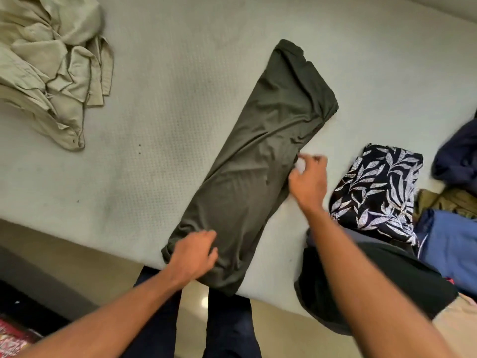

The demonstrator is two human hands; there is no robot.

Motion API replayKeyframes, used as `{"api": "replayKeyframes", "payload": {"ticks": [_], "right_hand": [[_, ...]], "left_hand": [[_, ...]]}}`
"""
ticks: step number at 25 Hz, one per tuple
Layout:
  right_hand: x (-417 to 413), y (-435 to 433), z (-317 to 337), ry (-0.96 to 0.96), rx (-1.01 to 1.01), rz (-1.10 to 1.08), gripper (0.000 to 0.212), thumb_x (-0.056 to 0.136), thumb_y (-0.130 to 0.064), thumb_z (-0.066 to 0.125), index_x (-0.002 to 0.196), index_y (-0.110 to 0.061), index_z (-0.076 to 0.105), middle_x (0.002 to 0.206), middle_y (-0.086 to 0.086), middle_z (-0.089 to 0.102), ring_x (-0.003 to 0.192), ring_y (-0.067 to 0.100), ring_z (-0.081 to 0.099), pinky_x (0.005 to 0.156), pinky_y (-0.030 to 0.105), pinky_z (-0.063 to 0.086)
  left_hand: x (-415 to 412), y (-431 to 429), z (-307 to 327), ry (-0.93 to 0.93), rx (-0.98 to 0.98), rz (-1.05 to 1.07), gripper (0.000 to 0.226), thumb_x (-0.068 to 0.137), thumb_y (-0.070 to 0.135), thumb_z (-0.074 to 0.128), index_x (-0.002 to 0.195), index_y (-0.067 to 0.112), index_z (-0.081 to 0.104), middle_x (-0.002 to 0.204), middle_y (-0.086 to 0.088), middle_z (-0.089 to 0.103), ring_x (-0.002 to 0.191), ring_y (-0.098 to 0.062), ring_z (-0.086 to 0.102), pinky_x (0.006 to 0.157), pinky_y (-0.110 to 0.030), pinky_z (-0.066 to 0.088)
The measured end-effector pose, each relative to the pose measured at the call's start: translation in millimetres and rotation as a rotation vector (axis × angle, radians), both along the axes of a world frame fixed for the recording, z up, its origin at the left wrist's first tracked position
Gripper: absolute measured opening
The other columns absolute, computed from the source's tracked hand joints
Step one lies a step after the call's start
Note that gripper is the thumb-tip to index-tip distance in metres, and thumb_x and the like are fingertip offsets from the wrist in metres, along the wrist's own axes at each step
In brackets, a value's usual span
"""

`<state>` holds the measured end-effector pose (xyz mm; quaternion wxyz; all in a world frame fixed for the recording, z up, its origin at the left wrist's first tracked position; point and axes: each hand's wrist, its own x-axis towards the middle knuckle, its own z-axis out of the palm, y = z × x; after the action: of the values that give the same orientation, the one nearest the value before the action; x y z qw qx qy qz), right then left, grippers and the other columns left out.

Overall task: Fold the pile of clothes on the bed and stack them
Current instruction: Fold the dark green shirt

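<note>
A dark olive garment (258,156) lies folded into a long narrow strip on the white mattress (154,125), running from the near edge toward the far right. My left hand (193,254) grips its near end with curled fingers. My right hand (308,177) pinches the strip's right edge about halfway along. A folded black-and-white leaf-print garment (376,187) lies to the right of the strip.
A crumpled beige garment (49,65) lies at the far left. On the right sit a black garment (382,280), a blue one (449,244), a navy one (459,156) and an olive-brown one (444,200). The mattress's near edge runs under my arms, with floor below it.
</note>
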<state>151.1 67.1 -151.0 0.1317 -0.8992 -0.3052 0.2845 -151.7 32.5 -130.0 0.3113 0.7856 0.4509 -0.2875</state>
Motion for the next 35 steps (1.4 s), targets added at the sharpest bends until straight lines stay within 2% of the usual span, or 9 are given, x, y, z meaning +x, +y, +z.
{"api": "replayKeyframes", "payload": {"ticks": [3, 6, 10, 19, 23, 26, 29, 32, 35], "right_hand": [[-83, -76, 0, 0.293, -0.023, -0.352, 0.035, 0.094, -0.021, 0.063, 0.129, -0.021, 0.064, 0.124, 0.007, 0.057, 0.113, 0.027, 0.059, 0.097, 0.034, 0.044], [-167, -136, 8, 0.430, -0.125, -0.681, 0.035, 0.094, -0.030, 0.069, 0.126, -0.023, 0.056, 0.094, -0.001, 0.065, 0.089, 0.019, 0.063, 0.080, 0.030, 0.040], [-240, -162, 1, 0.593, -0.242, -0.738, 0.025, 0.091, -0.039, 0.073, 0.099, -0.023, 0.056, 0.076, -0.004, 0.061, 0.075, 0.016, 0.060, 0.071, 0.033, 0.042], [-268, -173, 21, 0.705, -0.079, -0.823, 0.030, 0.092, -0.017, 0.071, 0.121, -0.019, 0.062, 0.113, -0.001, 0.070, 0.105, 0.022, 0.066, 0.097, 0.038, 0.053], [-284, -183, 40, 0.751, -0.009, -0.842, 0.030, 0.093, -0.004, 0.067, 0.119, -0.016, 0.064, 0.111, 0.000, 0.073, 0.103, 0.019, 0.069, 0.090, 0.031, 0.055], [-278, -179, 38, 0.814, 0.029, -1.007, 0.029, 0.089, -0.002, 0.068, 0.116, -0.014, 0.068, 0.108, 0.004, 0.077, 0.100, 0.021, 0.072, 0.091, 0.037, 0.058], [-271, -171, 39, 0.863, -0.058, -1.023, 0.020, 0.088, -0.006, 0.065, 0.106, -0.014, 0.071, 0.104, 0.005, 0.076, 0.098, 0.023, 0.071, 0.085, 0.036, 0.058], [-261, -162, 49, 0.820, -0.071, -0.997, 0.020, 0.087, -0.006, 0.063, 0.105, -0.009, 0.071, 0.103, 0.004, 0.075, 0.103, 0.027, 0.069, 0.074, 0.030, 0.052], [-235, -142, 66, 0.755, 0.076, -1.068, 0.055, 0.086, -0.012, 0.068, 0.139, -0.019, 0.055, 0.134, 0.000, 0.063, 0.121, 0.025, 0.062, 0.098, 0.039, 0.053]], "left_hand": [[-34, 34, -8, 0.058, 0.098, 0.167, 0.046, 0.090, 0.045, 0.058, 0.129, 0.021, 0.049, 0.116, -0.003, 0.058, 0.102, -0.026, 0.060, 0.080, -0.042, 0.054], [-51, 50, -22, 0.062, -0.107, 0.651, 0.040, 0.086, 0.040, 0.070, 0.116, 0.023, 0.049, 0.108, -0.003, 0.060, 0.100, -0.028, 0.061, 0.088, -0.043, 0.052], [-46, 51, -30, 0.139, -0.199, 0.605, 0.017, 0.087, 0.045, 0.065, 0.091, 0.030, 0.058, 0.098, 0.001, 0.067, 0.095, -0.025, 0.064, 0.093, -0.046, 0.052], [-77, 57, 6, -0.073, -0.474, 0.550, 0.018, 0.097, 0.015, 0.056, 0.115, 0.021, 0.054, 0.107, -0.002, 0.064, 0.094, -0.013, 0.061, 0.086, -0.032, 0.052], [-94, 58, 28, -0.099, -0.453, 0.544, 0.035, 0.099, 0.022, 0.057, 0.130, 0.026, 0.040, 0.114, -0.006, 0.062, 0.103, -0.022, 0.063, 0.092, -0.036, 0.052], [-97, 56, 37, -0.088, -0.549, 0.501, 0.046, 0.096, 0.020, 0.064, 0.133, 0.029, 0.038, 0.111, -0.005, 0.067, 0.096, -0.017, 0.066, 0.079, -0.027, 0.053], [-102, 54, 31, -0.051, -0.514, 0.428, 0.050, 0.098, 0.020, 0.059, 0.142, 0.025, 0.035, 0.122, -0.008, 0.064, 0.104, -0.021, 0.064, 0.095, -0.037, 0.053], [-91, 62, 34, -0.078, -0.455, 0.550, 0.056, 0.098, 0.019, 0.059, 0.144, 0.033, 0.030, 0.114, -0.011, 0.067, 0.101, -0.024, 0.067, 0.095, -0.044, 0.055], [-51, 84, 59, -0.213, -0.509, 0.844, 0.056, 0.098, 0.008, 0.058, 0.137, 0.044, 0.038, 0.102, 0.001, 0.065, 0.088, -0.018, 0.066, 0.074, -0.035, 0.059]]}}
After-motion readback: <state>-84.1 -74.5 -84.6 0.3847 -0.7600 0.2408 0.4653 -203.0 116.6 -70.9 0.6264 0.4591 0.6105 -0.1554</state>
